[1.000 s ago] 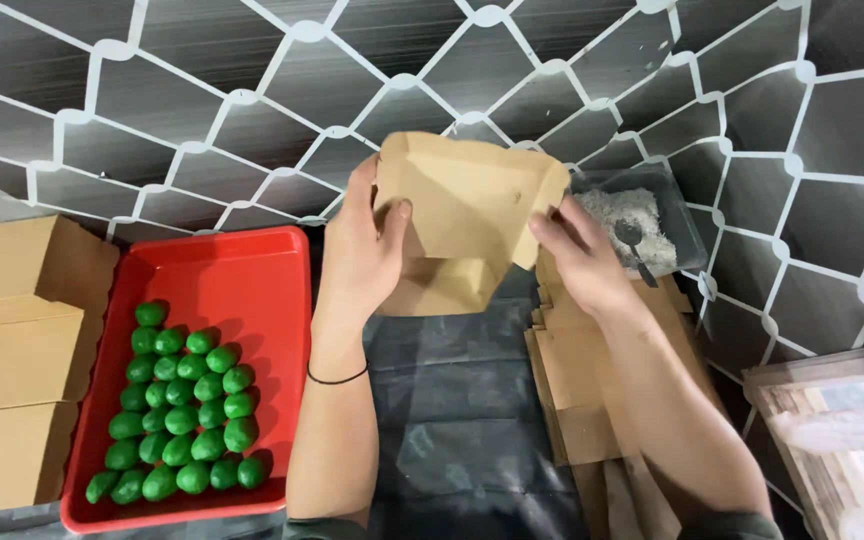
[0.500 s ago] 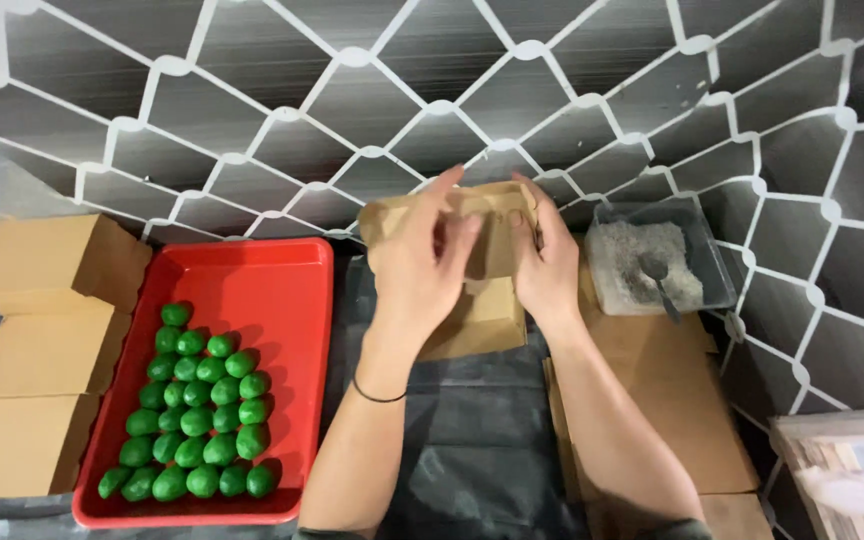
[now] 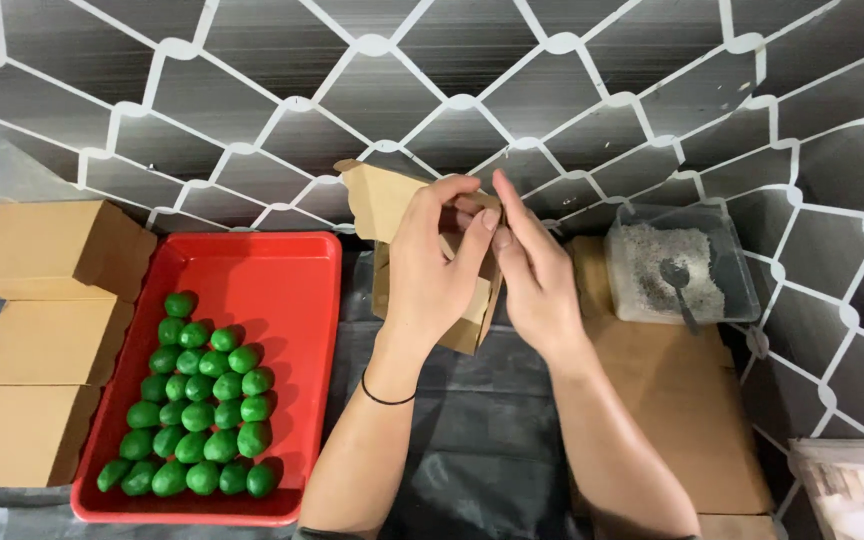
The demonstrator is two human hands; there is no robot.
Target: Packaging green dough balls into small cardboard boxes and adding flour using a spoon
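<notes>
— Cardboard first: we see both hands on a small brown cardboard box (image 3: 439, 262) just right of the red tray (image 3: 292, 270), held above the dark table cover (image 3: 472, 420). Where do we stand with it?

— Partly formed, we judge. Its walls are up, but one flap still sticks out at the top, on the side nearer the tray, so the closing looks unfinished

— And the grips?

— Our left hand (image 3: 432, 270) wraps the box's front, fingers closed on it. Our right hand (image 3: 532, 275) presses its far side from the tray, fingertips pinching the top edge beside the left thumb. Both are gripping the box, neither is free

— What looks done?

— Three closed cardboard boxes (image 3: 47, 345) lie in a column just left of the tray. Whether they are filled, we cannot tell

— And left?

— Rows of green balls (image 3: 197, 405) sit inside the tray, at its near left part. Well right of the tray stands a clear tub of greyish powder (image 3: 677, 262) with a spoon (image 3: 679, 290) in it, resting on flat brown card sheets (image 3: 682, 410). So plenty seems to remain, by our reading
</notes>
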